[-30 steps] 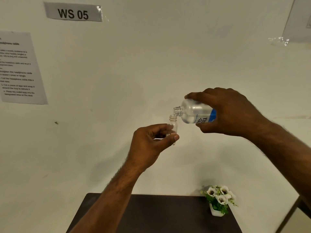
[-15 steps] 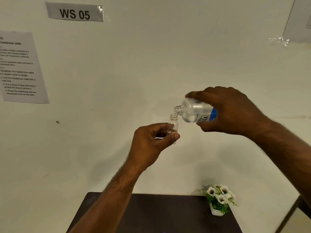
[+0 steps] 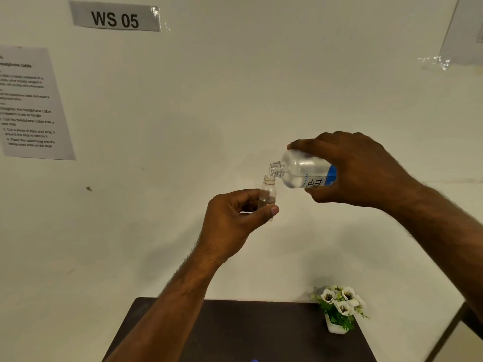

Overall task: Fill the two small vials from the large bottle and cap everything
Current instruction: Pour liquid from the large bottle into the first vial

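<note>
My left hand (image 3: 232, 220) pinches a small clear vial (image 3: 267, 194) upright between thumb and fingers, well above the table. My right hand (image 3: 358, 171) grips the large clear bottle (image 3: 300, 171) with a blue label, tipped nearly level. The bottle's open neck sits right over the vial's open mouth. Clear liquid fills the lower side of the bottle, and some liquid shows in the vial. Neither one wears a cap. No second vial and no caps are in view.
A dark table (image 3: 248, 333) lies below against a white wall. A small white pot of white flowers (image 3: 339, 309) stands at the table's back right. A printed sheet (image 3: 28, 103) and a "WS 05" sign (image 3: 115, 18) hang on the wall.
Both hands have held their pose, with the bottle tipped over the vial throughout. The view has shifted very slightly.
</note>
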The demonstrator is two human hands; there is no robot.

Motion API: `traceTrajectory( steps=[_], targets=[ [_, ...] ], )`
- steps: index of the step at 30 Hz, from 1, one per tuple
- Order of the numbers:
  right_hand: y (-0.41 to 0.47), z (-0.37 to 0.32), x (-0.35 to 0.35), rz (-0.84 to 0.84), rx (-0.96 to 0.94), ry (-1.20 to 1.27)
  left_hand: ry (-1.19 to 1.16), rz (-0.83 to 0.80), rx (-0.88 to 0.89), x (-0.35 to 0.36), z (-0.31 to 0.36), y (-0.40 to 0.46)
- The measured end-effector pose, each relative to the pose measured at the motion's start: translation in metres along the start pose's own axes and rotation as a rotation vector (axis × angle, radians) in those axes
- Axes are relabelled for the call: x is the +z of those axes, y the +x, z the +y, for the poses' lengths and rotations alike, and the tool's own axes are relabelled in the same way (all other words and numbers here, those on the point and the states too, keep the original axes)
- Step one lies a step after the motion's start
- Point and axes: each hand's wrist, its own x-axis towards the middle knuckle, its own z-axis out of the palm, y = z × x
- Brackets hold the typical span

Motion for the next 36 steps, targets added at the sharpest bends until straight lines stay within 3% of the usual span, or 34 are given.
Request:
traceTrajectory(
  steps=[36],
  targets=[
    [-0.0012,-0.0026,-0.0034,-0.007,0.000,0.001,0.023,-0.005,0.020,-0.0016,0.0021,-0.0023]
  ],
)
